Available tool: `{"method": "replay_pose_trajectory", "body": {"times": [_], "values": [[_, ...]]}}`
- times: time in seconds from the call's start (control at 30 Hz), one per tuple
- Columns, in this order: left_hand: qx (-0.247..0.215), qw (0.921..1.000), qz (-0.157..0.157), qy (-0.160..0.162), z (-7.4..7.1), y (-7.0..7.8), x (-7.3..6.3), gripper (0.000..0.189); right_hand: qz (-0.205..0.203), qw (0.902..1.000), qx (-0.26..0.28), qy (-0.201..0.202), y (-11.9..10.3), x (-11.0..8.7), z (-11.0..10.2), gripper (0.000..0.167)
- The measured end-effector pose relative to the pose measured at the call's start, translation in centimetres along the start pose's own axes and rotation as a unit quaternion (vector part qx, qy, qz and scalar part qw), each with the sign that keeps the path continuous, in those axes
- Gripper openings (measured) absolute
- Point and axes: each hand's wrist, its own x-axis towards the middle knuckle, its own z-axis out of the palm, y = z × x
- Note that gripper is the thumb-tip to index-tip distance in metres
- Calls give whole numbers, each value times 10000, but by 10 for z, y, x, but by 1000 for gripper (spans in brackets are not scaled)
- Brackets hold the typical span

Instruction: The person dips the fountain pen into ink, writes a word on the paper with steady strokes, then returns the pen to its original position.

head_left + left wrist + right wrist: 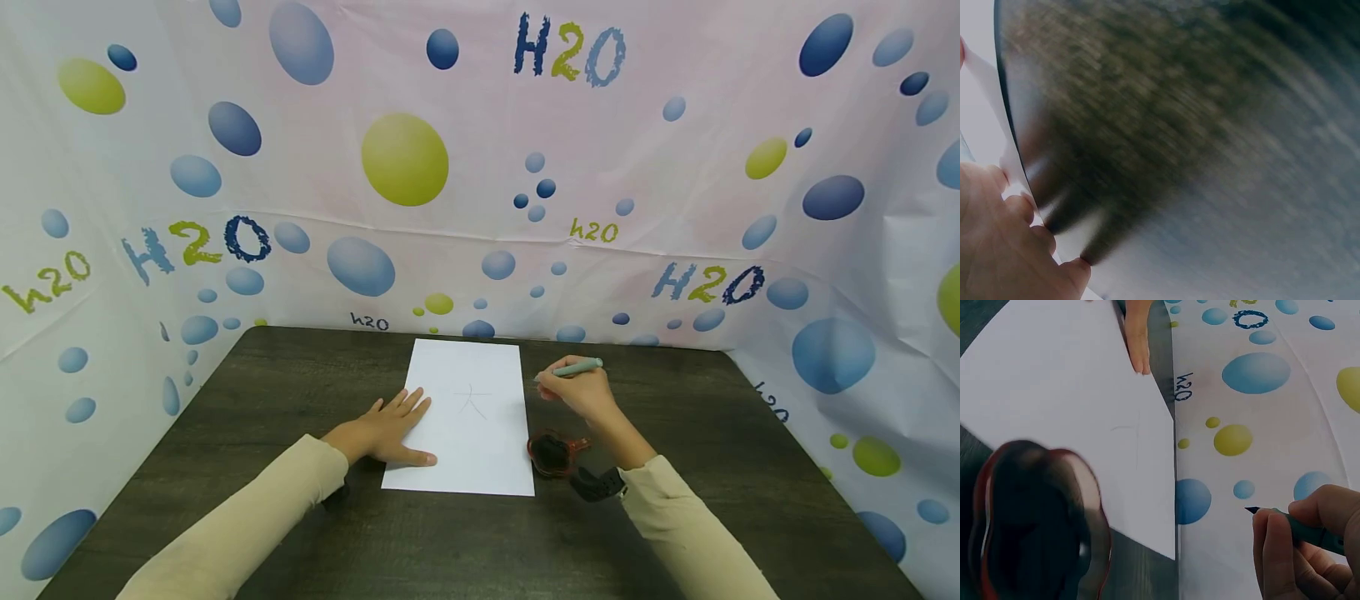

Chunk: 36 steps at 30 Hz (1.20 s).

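Observation:
A white sheet of paper (480,467) lies on the dark table, bearing thin drawn strokes (472,402) in its upper half that look like the character 大. My left hand (390,429) rests on the sheet's left side with fingers spread. Off the sheet's right edge, my right hand (576,388) grips a green pen (583,367) between thumb and fingers. In the right wrist view the pen's dark tip (1252,509) is uncovered and apart from the paper. Sunglasses with a reddish-brown frame (553,454) are by the sheet's lower right edge, below the right hand.
The dark wood-grain table (285,400) reaches back to a white sheet backdrop (480,108) printed with blue and green dots and "H2O" lettering. It hangs on the left and right too. A black wrist strap (596,485) sits at the right cuff.

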Motion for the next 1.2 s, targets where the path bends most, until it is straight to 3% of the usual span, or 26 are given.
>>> {"method": "replay_pose_trajectory", "body": {"times": [0.33,0.8,1.2], "values": [[-13,10000,36,32,0,0,1,104,-132,9993,340,64,23,-17,-21,22],[-59,9999,95,76,2,-2,2,104,-462,9988,160,77,56,-36,-38,25],[-106,9999,63,65,1,0,0,103,-1169,9920,90,-476,77,-46,-50,21]]}}
